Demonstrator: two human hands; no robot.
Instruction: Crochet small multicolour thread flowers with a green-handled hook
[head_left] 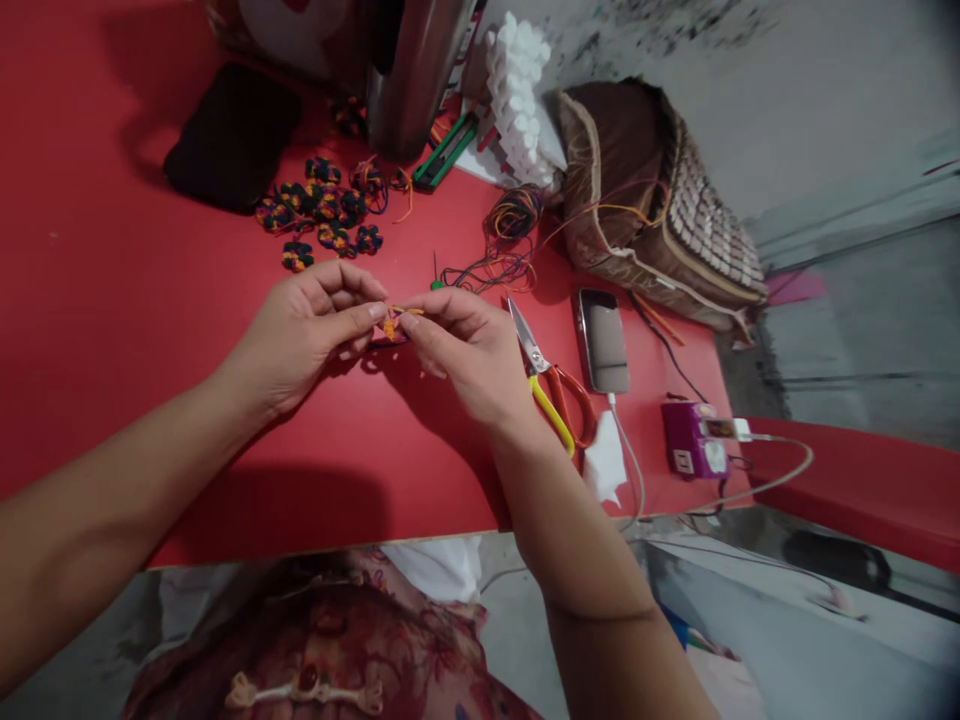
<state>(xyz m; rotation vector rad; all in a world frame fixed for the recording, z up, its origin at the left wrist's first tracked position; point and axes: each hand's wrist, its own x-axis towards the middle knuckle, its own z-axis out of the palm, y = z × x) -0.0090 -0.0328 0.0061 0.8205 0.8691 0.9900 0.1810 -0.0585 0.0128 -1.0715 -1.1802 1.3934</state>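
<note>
Between my two hands is a small piece of orange and dark knotted yarn (390,327), pinched at the fingertips. My left hand (311,325) closes thumb and fingers on its left side. On the other side, the thumb and forefinger of my right hand (469,350) grip the yarn, with a short orange strand showing between them. Just beyond my fingers lies a thin needle-like tool with a green end (436,284). Loose multicoloured yarn (499,268) trails from a small wound bundle (514,212). Several finished-looking yarn knots (326,205) sit in a cluster behind my left hand.
Scissors (551,385) with red and yellow handles lie right of my right hand, near a charging phone (603,340) and a purple power adapter (694,440). Farther back are a green cutter (446,152), a brown bag (630,180) and a black pouch (232,137) on the red table (112,330).
</note>
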